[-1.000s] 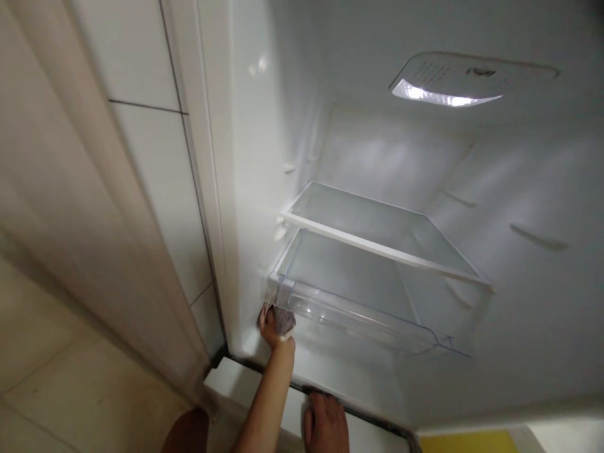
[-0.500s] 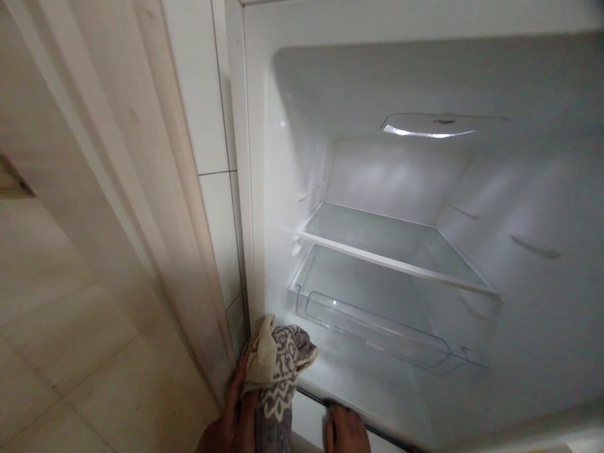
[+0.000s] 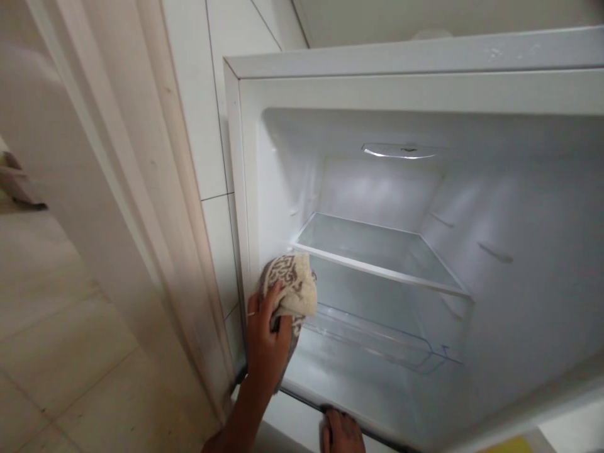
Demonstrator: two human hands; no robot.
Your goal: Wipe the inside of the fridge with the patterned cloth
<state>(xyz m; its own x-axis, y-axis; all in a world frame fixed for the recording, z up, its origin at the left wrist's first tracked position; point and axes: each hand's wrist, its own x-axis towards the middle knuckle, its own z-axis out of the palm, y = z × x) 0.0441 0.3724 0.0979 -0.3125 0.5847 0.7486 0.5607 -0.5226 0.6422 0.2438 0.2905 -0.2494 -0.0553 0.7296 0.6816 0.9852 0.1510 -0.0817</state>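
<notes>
The left hand (image 3: 264,340) grips a patterned cloth (image 3: 290,290), fingers closed around it, against the fridge (image 3: 377,56) left inner wall near the front. Just right of the cloth sit a glass shelf (image 3: 377,248) and a clear drawer (image 3: 377,343). The right hand (image 3: 342,431) rests on the near bottom edge; its finger state cannot be told. A tiled wall (image 3: 212,126) stands left.

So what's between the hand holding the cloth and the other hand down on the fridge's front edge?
In the head view, only the bare white fridge floor and its dark front seal lie between the left hand, gripping the cloth, and the right hand.
</notes>
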